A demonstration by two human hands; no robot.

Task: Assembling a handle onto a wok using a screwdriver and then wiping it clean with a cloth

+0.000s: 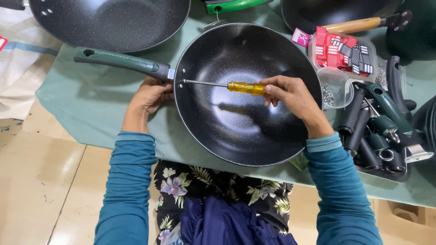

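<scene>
A black speckled wok [245, 131] lies on the green-covered table, its dark green handle [122, 62] pointing left. My left hand [150, 96] grips the wok's outer wall just below the handle joint. My right hand [290, 93] is shut on a screwdriver [227, 85] with a yellow see-through grip. The metal shaft reaches left across the inside of the wok, and its tip meets the wall at the handle rivets.
Another black wok [113, 20] sits at the back left, a third at the back right. A clear box of red and black packets [345, 53], a small clear cup of metal parts [334, 88] and a tray of black and green handles [381, 131] stand to the right.
</scene>
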